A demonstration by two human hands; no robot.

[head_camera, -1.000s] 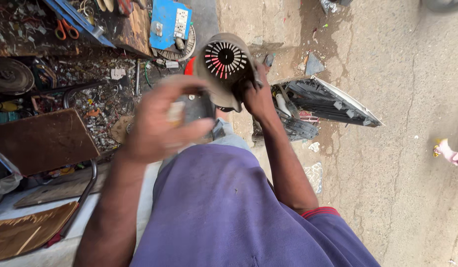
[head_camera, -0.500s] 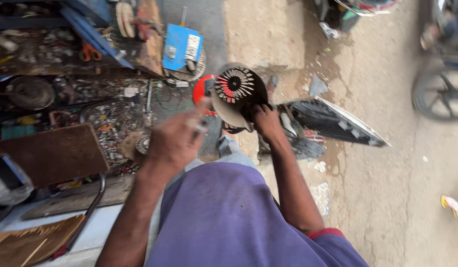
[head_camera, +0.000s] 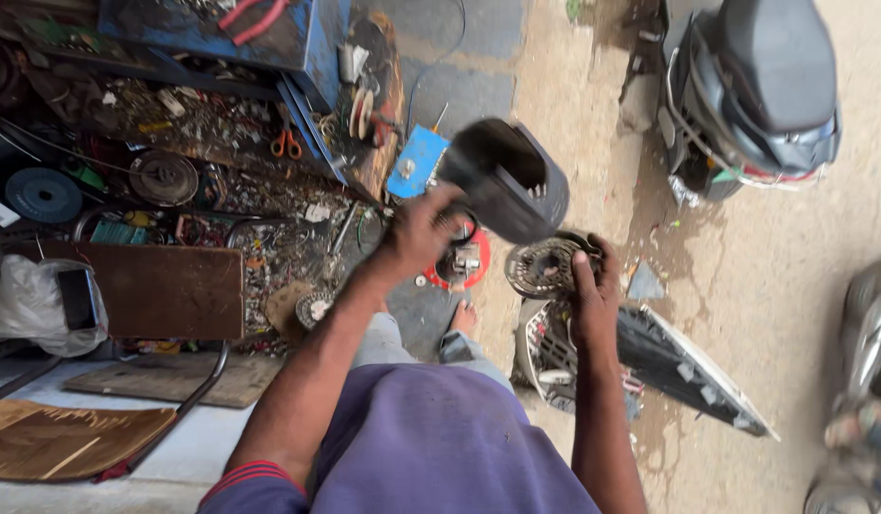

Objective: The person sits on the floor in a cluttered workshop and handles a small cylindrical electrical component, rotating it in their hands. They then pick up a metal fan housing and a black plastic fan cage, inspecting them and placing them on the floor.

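The left hand (head_camera: pixel 417 233) is curled shut around the edge of a black plastic housing (head_camera: pixel 507 181), lifted and tilted with its hollow mouth facing up and right; just below the housing, the right hand (head_camera: pixel 593 290) clasps a round finned metal part (head_camera: pixel 545 266), fingers wrapped over its rim; housing and finned part sit close, whether touching I cannot tell; left of the housing lies a cluttered blue tool tray (head_camera: pixel 269 38) and scattered scrap; right of it, bare concrete ground (head_camera: pixel 745 286) gives open room up to a parked scooter (head_camera: pixel 754 95); below, a grey panel (head_camera: pixel 688 366) lies flat.
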